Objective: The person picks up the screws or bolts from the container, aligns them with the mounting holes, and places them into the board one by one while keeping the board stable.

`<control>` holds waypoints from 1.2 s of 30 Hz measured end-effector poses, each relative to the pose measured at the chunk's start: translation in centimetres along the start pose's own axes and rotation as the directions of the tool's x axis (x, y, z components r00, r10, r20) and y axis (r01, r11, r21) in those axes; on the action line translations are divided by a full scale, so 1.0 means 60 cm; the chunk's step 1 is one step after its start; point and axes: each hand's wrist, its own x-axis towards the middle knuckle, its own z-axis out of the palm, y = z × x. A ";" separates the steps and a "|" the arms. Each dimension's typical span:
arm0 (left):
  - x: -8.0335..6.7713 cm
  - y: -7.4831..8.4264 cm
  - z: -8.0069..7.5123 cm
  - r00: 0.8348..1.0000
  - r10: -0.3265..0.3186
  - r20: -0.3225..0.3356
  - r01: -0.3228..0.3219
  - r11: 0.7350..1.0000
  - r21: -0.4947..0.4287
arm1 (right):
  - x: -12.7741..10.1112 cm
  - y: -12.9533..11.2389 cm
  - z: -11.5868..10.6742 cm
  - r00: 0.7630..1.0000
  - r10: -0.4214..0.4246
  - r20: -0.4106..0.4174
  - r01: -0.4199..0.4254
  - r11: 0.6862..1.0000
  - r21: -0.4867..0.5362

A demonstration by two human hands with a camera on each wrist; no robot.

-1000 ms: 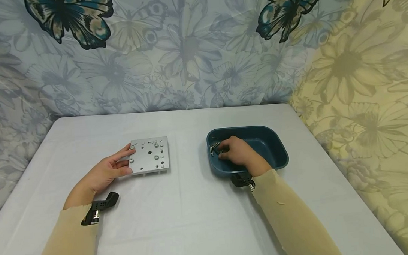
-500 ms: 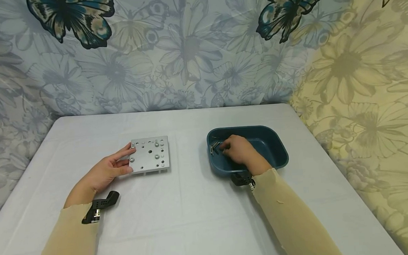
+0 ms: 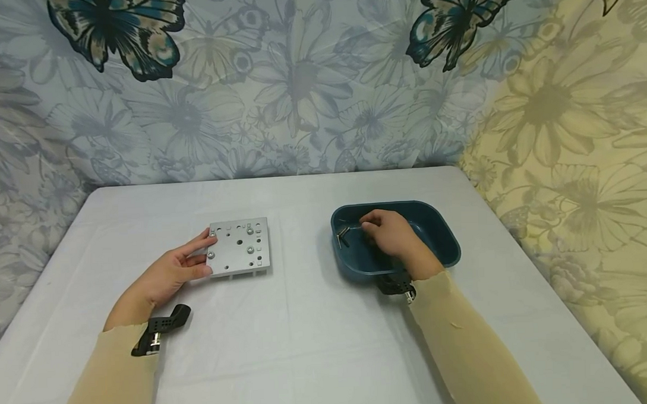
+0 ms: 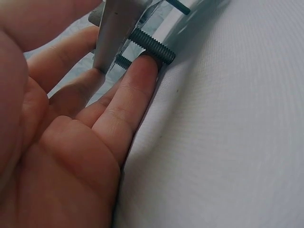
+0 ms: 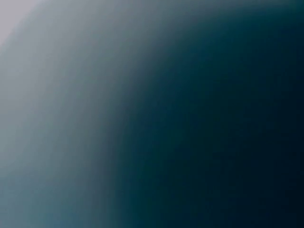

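Note:
In the head view a silvery metal plate [image 3: 230, 248] with several holes and bolt heads stands low over the table at left. My left hand [image 3: 165, 279] grips its left edge. Threaded bolts [image 4: 153, 46] stick out of the plate's underside in the left wrist view, and one fingertip touches the longest. At right, my right hand [image 3: 395, 241] is inside a dark blue plastic tub [image 3: 352, 271], fingers bent and tips near each other. I cannot tell whether it pinches a bolt. Several loose bolts [image 3: 343, 236] lie at the tub's left end, beside the fingertips.
A white cloth covers the table [image 3: 291, 346]. Behind it hangs a floral curtain [image 3: 299, 119] with butterflies. Each wrist wears a black camera mount [image 3: 169, 319]. The right wrist view is a dark blur.
My right hand has drawn back from the loose bolts, slightly up and to the right within the tub. My left hand keeps its grip on the plate.

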 end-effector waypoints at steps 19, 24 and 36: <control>-0.002 -0.004 -0.003 1.000 0.012 0.001 -0.012 1.000 0.025 | -0.032 -0.018 -0.012 0.993 -0.120 0.006 0.120 0.992 -0.035; -0.002 -0.004 -0.003 1.000 0.012 0.002 -0.012 1.000 0.027 | -0.026 -0.033 -0.017 0.997 0.060 0.041 -0.071 0.902 0.425; 0.001 -0.006 -0.006 1.000 0.005 -0.002 -0.005 1.000 0.025 | 0.025 -0.071 -0.005 0.985 0.159 0.059 -0.153 0.678 0.719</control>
